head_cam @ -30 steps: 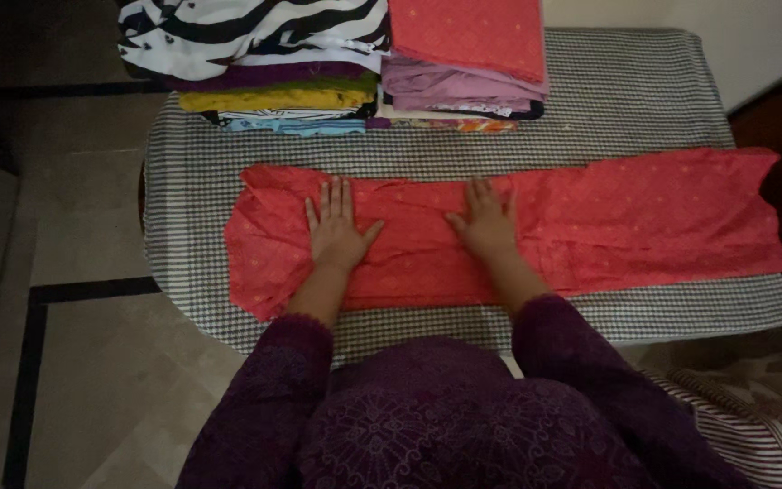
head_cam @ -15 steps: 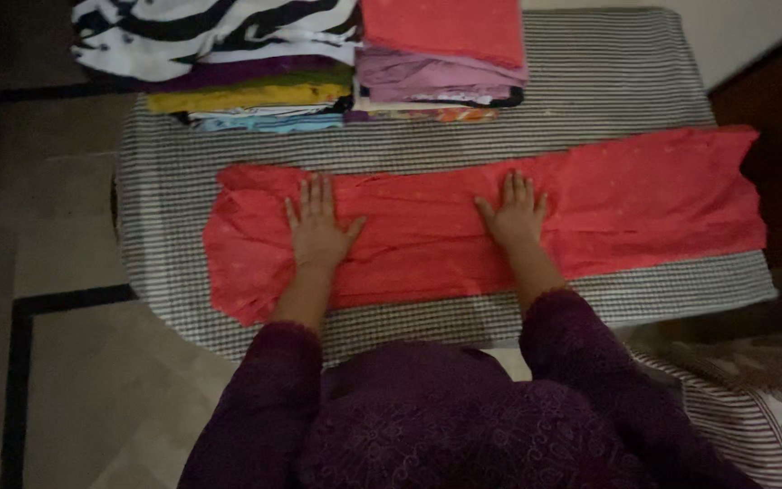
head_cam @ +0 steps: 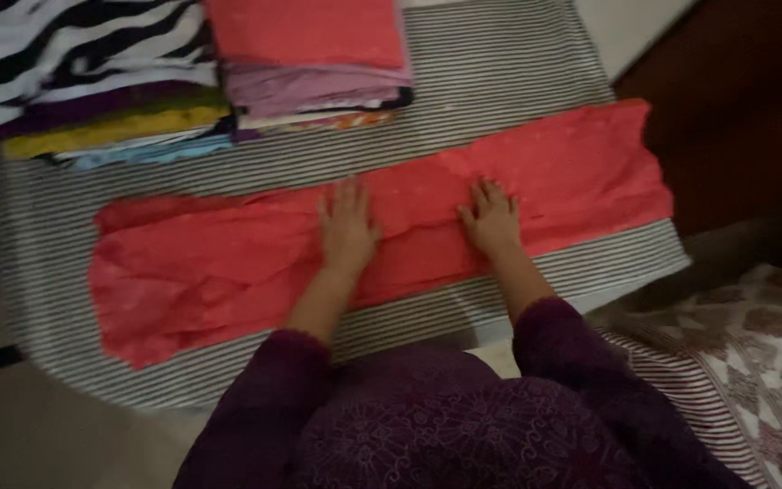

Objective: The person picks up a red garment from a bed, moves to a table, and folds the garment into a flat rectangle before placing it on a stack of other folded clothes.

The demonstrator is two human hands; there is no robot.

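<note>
Head view showed your left hand (head_cam: 347, 226) and right hand (head_cam: 492, 220) reaching forward, palms down, fingers spread flat, gripping nothing, pressing the long red cloth (head_cam: 228, 272) lying across the striped bench (head_cam: 518, 72).

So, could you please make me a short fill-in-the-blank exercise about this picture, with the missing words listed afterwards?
1. Both hands, the left hand and the right hand, lie flat on a long folded cloth of ____ colour.
2. This cloth lies on a table cover patterned with fine grey and white ____.
3. The black-and-white zebra-print fabric lies on ____ of a stack.

Missing words: red; stripes; top
</note>
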